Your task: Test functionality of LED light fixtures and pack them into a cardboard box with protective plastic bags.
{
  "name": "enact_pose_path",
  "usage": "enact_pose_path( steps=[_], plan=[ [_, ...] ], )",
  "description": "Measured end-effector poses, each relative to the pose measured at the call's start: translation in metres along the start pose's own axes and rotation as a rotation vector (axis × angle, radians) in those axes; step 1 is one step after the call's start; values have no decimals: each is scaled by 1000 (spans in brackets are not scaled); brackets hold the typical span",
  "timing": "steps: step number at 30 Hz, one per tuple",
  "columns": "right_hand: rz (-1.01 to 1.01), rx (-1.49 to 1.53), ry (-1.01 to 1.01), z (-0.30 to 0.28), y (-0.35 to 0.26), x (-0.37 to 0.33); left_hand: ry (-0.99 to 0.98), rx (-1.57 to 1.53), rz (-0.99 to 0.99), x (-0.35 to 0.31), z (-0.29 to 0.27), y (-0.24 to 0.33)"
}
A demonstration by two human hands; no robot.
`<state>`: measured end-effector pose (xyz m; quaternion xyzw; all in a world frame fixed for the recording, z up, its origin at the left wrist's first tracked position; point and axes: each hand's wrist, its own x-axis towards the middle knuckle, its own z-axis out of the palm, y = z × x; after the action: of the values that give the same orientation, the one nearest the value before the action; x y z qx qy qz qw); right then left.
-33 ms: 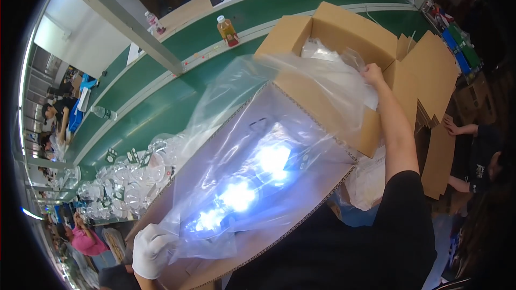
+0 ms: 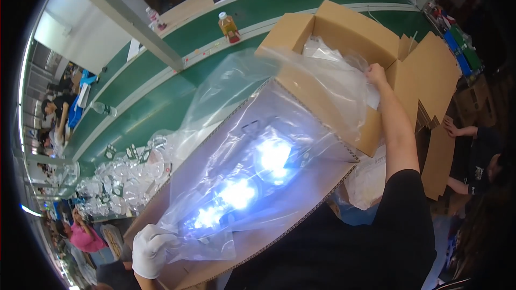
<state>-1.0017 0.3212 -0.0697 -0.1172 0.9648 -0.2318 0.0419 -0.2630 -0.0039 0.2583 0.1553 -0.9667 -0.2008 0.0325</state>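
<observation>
An open cardboard carton (image 2: pixel 322 193) is tilted in front of me, its inside showing, with a large clear plastic bag (image 2: pixel 226 88) spread through it and over its far edge. Bright white glare covers part of the bag; what lies beneath is hard to make out. My left hand (image 2: pixel 153 251), in a white glove, is closed on the bag's near-left end beside the carton wall. My right hand (image 2: pixel 376 74), bare, reaches into a second open carton (image 2: pixel 352 24) with curled fingers at the bag's far edge. White wrapped stuff (image 2: pixel 320 51) lies inside that second carton.
Clear plastic parts (image 2: pixel 121 182) are heaped on the green table (image 2: pixel 161 104) at left. A drink bottle (image 2: pixel 228 28) stands beyond, near a metal post (image 2: pixel 126 19). Folded cardboard (image 2: pixel 430 75) is at right, where a co-worker's hand (image 2: pixel 452 127) touches a sheet.
</observation>
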Motion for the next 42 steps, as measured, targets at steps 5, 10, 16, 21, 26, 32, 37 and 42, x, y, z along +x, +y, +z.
enact_pose_path(
  steps=[5,10,16,21,26,32,37,42],
  plan=[
    [-31,-99,91,-19,7,16,-75,-87,-313,-62,18,-26],
    [-306,-277,-74,-74,-77,-17,-145,-18,-345,-82,16,-23],
    [-1269,356,-437,-172,-284,-208,-250,-113,-571,-107,14,-46],
    [-1583,-49,-314,-174,-322,-270,-447,106,-477,-103,15,-60],
    [-1730,-283,-489,-150,-331,-294,-702,336,-395,-97,29,-76],
    [-1813,-470,-514,-137,-336,-314,-869,460,-313,-76,38,-97],
    [-1662,-649,-777,-130,-329,-318,-662,495,-402,-85,35,-90],
    [-1605,-1003,-751,-94,-304,-331,-615,574,-226,-64,35,-71]
  ],
)
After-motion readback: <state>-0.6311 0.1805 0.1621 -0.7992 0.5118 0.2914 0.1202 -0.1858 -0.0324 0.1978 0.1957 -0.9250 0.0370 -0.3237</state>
